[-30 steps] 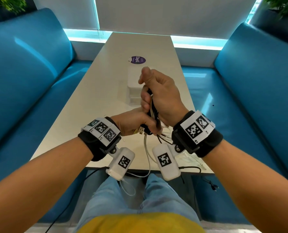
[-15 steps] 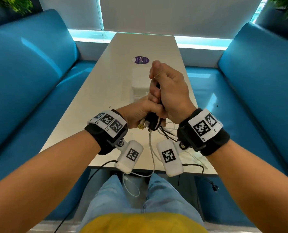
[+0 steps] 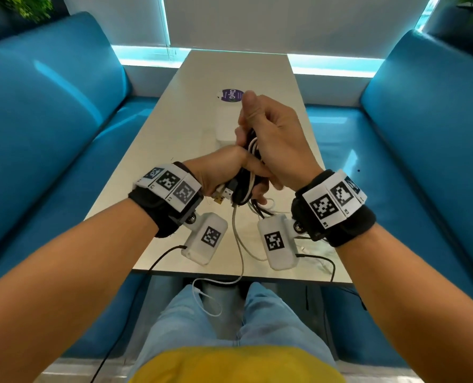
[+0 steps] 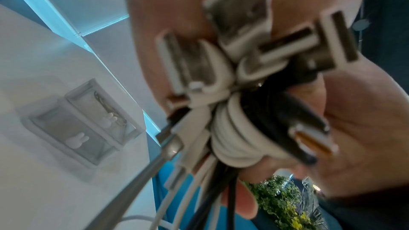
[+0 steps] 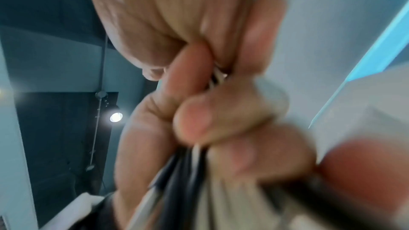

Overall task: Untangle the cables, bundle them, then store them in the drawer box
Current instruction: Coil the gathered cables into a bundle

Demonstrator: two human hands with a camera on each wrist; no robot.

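Above the near end of the table [image 3: 158,150], left hand [image 3: 218,172] grips the cables [image 3: 250,172] at the plug end; right hand [image 3: 274,139] is fisted round the same bundle higher up. White turns are wrapped round the bundle; loose tails hang off the table edge. Bundling judged part-done. Drawer box [image 4: 81,125] sits well apart, storing not started.
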